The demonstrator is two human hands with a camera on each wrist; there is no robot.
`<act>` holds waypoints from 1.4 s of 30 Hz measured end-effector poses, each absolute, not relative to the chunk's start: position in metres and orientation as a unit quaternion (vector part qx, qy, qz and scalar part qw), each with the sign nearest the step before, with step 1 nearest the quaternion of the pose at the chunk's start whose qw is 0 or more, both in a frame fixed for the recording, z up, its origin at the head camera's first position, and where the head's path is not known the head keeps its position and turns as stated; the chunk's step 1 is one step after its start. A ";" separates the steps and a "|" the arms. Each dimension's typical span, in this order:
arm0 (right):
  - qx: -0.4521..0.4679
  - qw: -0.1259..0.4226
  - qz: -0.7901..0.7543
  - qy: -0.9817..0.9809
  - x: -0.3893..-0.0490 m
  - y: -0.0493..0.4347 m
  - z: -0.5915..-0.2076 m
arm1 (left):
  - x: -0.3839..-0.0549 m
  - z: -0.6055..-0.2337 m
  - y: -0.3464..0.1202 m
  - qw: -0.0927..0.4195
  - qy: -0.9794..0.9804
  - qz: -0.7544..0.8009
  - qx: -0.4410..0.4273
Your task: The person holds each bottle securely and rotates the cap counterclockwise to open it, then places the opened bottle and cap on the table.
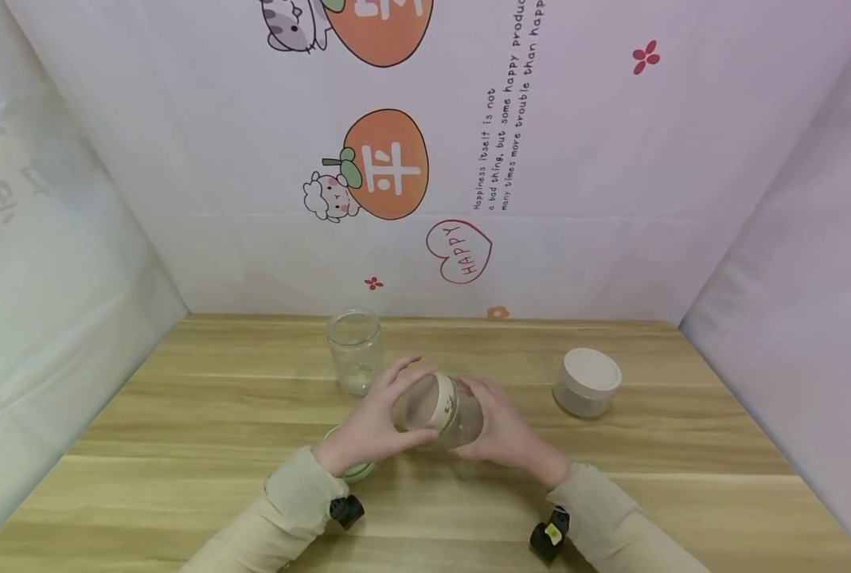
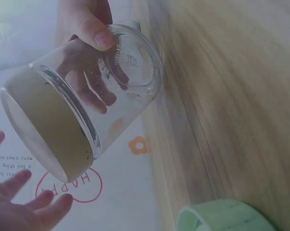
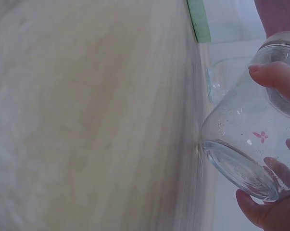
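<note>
A clear glass jar [image 1: 466, 420] with a cream-white lid [image 2: 53, 120] is tilted, its lid end toward the left and its base low over the wooden table. My right hand [image 1: 507, 434] grips the jar's body near the base, thumb on one side and fingers round the other, as the right wrist view [image 3: 231, 125] of the jar shows. Around the lid end, my left hand [image 1: 371, 426] has its fingers spread; in the left wrist view they stand apart from the lid. Partly hidden under the left wrist lies a green lid [image 1: 359, 472].
A second glass jar [image 1: 353, 358], without a lid, stands upright behind my left hand. To the right is a short jar with a white lid [image 1: 591, 370]. The wooden table [image 1: 181, 446] meets a printed cloth backdrop [image 1: 575, 263] at the back.
</note>
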State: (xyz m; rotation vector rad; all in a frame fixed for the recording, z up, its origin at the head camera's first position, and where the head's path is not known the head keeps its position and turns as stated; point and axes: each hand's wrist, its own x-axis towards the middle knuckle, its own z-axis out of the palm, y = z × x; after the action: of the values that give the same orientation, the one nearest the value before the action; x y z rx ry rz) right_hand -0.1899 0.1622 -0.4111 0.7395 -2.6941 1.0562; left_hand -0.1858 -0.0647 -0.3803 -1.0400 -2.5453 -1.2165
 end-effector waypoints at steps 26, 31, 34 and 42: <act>0.256 0.083 0.338 -0.902 -0.188 0.160 -0.409 | -0.195 -0.380 -0.069 0.087 -0.826 -0.341 -0.440; 0.255 0.090 0.337 -0.902 -0.188 0.161 -0.409 | -0.195 -0.378 -0.067 0.078 -0.834 -0.342 -0.426; 0.252 0.090 0.333 -0.904 -0.188 0.161 -0.409 | -0.194 -0.377 -0.066 0.069 -0.839 -0.350 -0.411; 0.247 0.091 0.321 -0.910 -0.188 0.160 -0.409 | -0.191 -0.377 -0.066 0.055 -0.848 -0.373 -0.372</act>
State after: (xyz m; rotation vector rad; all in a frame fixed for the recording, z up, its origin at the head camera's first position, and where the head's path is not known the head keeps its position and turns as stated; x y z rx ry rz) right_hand -0.1877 0.1601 -0.4091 0.7353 -2.7041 0.9530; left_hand -0.1909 -0.0659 -0.3773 -1.1286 -2.5756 -1.1317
